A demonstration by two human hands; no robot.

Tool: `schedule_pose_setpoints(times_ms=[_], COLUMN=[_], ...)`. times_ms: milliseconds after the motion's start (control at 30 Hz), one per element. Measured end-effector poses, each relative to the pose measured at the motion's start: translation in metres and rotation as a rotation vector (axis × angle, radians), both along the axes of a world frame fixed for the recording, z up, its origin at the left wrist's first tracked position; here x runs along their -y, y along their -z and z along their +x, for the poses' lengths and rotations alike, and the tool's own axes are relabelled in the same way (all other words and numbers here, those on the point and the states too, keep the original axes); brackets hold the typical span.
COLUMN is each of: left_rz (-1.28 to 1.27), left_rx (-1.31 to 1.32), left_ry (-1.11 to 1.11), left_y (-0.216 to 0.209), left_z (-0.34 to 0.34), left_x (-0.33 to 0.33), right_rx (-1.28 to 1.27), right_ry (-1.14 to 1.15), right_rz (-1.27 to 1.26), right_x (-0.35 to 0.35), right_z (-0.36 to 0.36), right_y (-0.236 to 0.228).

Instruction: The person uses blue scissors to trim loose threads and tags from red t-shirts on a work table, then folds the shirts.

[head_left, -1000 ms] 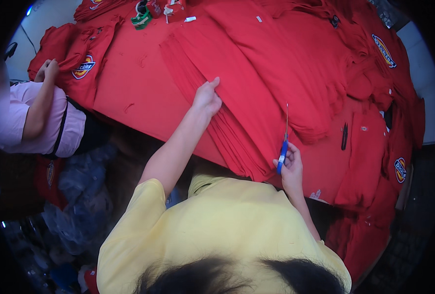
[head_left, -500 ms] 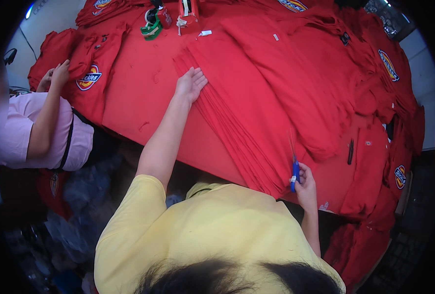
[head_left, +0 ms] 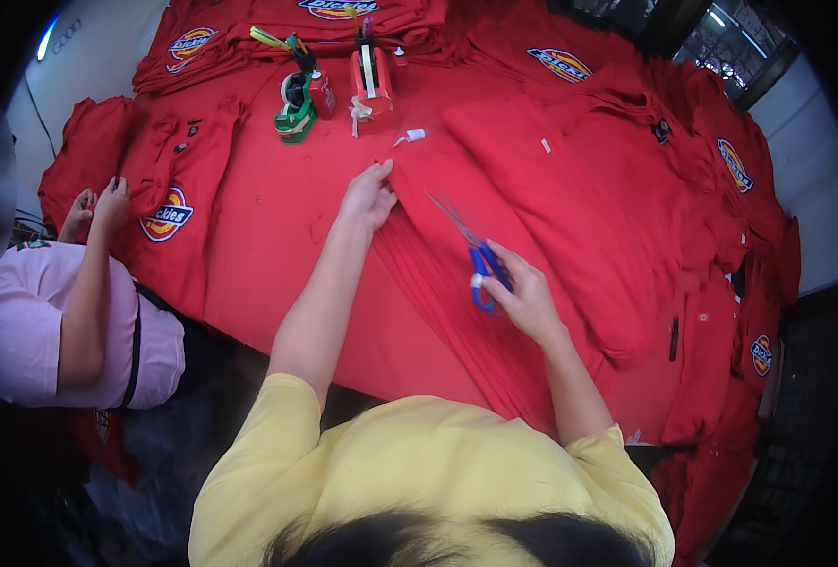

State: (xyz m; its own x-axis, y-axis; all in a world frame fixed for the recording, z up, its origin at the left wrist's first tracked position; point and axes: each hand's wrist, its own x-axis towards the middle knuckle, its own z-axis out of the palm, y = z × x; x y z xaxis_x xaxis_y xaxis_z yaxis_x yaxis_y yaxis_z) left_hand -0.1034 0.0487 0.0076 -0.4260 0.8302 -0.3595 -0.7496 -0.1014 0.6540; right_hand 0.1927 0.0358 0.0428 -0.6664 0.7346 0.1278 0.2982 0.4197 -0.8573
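My left hand [head_left: 369, 200] pinches the far corner of the top piece in a layered stack of red fabric panels [head_left: 523, 345]. The stack runs slantwise from that corner down to the table's near edge. Over the panels, my right hand [head_left: 530, 295] holds scissors [head_left: 478, 268] by their blue handles. Their blades point up and left, toward my left hand, and look slightly parted. Just beyond my left fingers lies a small white tube [head_left: 413, 136].
At the back stand a green tape dispenser [head_left: 294, 123], a red tape dispenser [head_left: 372, 99] and pens. More red garments [head_left: 617, 283] with badges surround the table. A dark slim tool [head_left: 674, 338] lies right. At left, a person in pink [head_left: 79, 321] handles a red garment.
My right hand has brought the scissors up and left over the panels, from the near edge. My left hand has gone from open on the stack to pinching its corner. The view has shifted.
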Motion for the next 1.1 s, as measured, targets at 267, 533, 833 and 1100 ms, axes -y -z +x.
schedule_pose_setpoints(times_ms=[267, 533, 833, 1100], left_rz=[0.057, 0.043, 0.031, 0.061], left_rx=[-0.115, -0.147, -0.240, -0.223], left_ry=[-0.005, -0.046, -0.031, -0.007], left_y=[-0.013, -0.017, -0.025, -0.022], left_z=[0.003, 0.011, 0.020, 0.020], left_x=[0.011, 0.011, 0.017, 0.017], right_rx=[0.097, 0.026, 0.001, 0.003], right_ry=[-0.009, -0.013, -0.048, -0.028], right_rz=[0.199, 0.116, 0.097, -0.115], right_x=[-0.029, -0.036, -0.039, -0.043], right_z=[-0.078, -0.083, -0.083, -0.079], right_y=[0.018, 0.019, 0.014, 0.019])
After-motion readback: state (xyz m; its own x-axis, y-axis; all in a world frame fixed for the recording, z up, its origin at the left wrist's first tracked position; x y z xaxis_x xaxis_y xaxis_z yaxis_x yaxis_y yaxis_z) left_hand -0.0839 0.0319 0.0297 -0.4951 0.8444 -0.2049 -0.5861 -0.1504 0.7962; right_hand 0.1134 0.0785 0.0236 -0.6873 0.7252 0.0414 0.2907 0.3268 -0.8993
